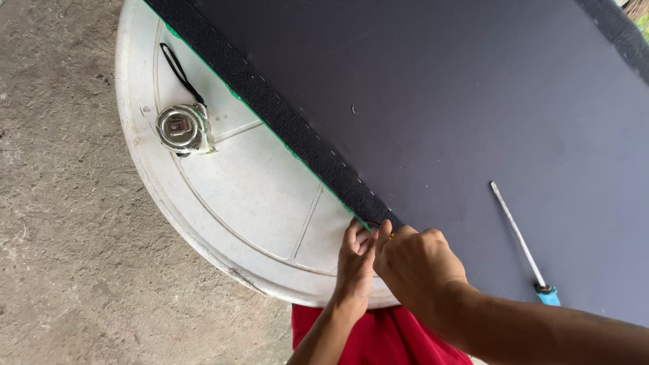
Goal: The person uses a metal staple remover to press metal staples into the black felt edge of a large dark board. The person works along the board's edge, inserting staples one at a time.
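A large dark panel lies across a round white table. A black fuzzy strip with a thin green edge runs along the panel's near border. My left hand pinches the strip's end at the panel edge. My right hand is closed right beside it, pressed against the same spot, with a small orange bit showing between the fingers; what it holds is hidden.
A chrome tape measure with a black wrist loop sits on the table's left part. A screwdriver with a blue handle lies on the panel at the right. Rough concrete floor lies to the left. Red cloth shows below the table rim.
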